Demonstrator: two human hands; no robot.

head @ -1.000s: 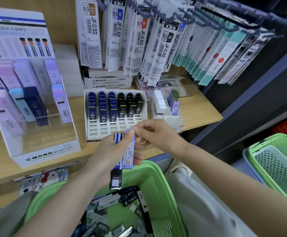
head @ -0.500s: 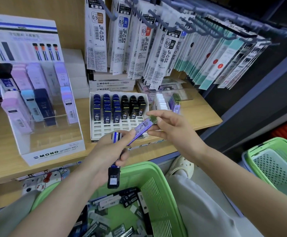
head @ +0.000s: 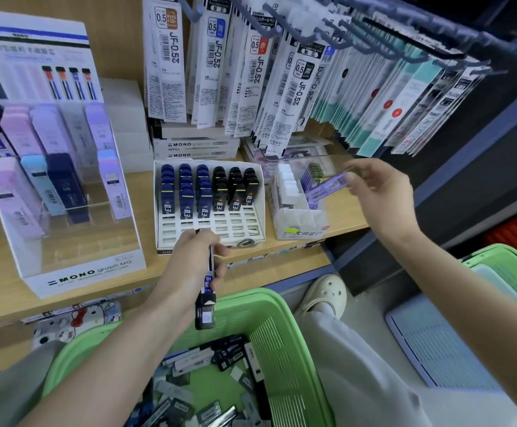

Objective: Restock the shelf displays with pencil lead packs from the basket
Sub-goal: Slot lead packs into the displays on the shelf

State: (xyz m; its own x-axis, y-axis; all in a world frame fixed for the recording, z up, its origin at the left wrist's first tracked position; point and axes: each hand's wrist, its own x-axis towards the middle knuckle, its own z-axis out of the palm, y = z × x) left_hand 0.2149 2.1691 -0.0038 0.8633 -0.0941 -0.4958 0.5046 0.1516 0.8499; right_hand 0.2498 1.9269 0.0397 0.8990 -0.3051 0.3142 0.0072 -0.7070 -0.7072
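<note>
holding a purple lead pack over the small box, ready to slot it in

wooden shelf [head: 348, 218] runs across the view at about waist level, flat bare wood, front edge open. rows of hanging refills [head: 297, 87] on hooks crowd the space above it, so there's little headroom at the back. dark floor and shelving to the right, where a second green basket [head: 497, 260] sits. green basket [head: 251, 303] is below the shelf edge, right in front of the person, with loose packs [head: 208, 359] piled in the bottom. big white display stand [head: 81, 272] is on the left of the shelf. white slotted tray [head: 211, 232] is mid shelf, back rows filled with blue and black packs, front slots bare. small divided box [head: 297, 220] is just right of the tray, with white and purple packs standing in it.

left hand [head: 195, 263] is wrapped round a few dark packs [head: 206, 306], held upright above the basket rim. right hand [head: 380, 192] pinches the purple pack [head: 328, 186] by one end, thumb and fingers. the pack is tilted down-left in the air above the small box and touches nothing else.

handling guess: thin stiff plastic case, very light and smooth, so it could slip. leads inside probably break if it drops. an end pinch looks right for dropping it in narrow end first. the cardboard dividers look flimsy, so best not to force it.
</note>
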